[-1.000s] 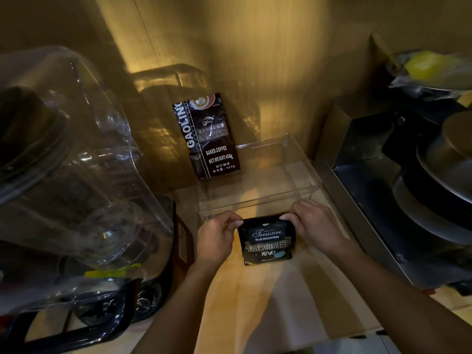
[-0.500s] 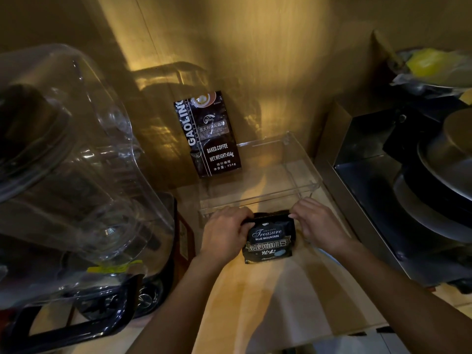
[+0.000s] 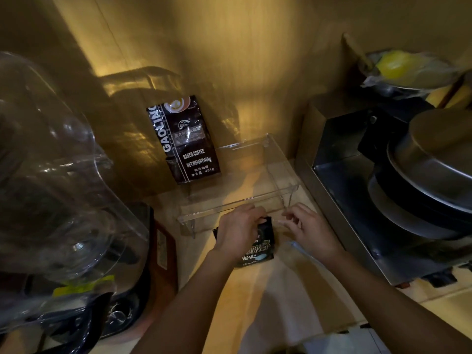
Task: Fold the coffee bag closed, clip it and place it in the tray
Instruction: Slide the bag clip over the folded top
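Counter [image 3: 255, 302]: this is your work surface; the small bag lies on it so that you can press the fold flat against something firm.
Clear dome appliance [image 3: 58, 175]: it fills the left side of the counter, well apart from your hands, and limits room on that side.
Metal housing [image 3: 339, 175]: it stands on the right, just beside the tray, so judge the approach as best made from the front.
Tray [image 3: 229, 208]: clear, open-topped, set against the wall; its front rim lies just beyond your hands, which keeps the final placement short.
Large coffee bag [image 3: 189, 141]: it leans upright against the wall at the tray's back left corner; leave it alone.
Left hand [image 3: 237, 233]: closed over the upper left part of the small bag, pinning the folded top down.
Right hand [image 3: 309, 228]: fingers loosely curled and apart from the bag, holding nothing that can be made out; whether a clear clip is pinched there cannot be told.
Small coffee bag [image 3: 260, 249]: on the counter just before the tray, not yet inside.
Clip: none visible on the bag; treat clipping as pending.
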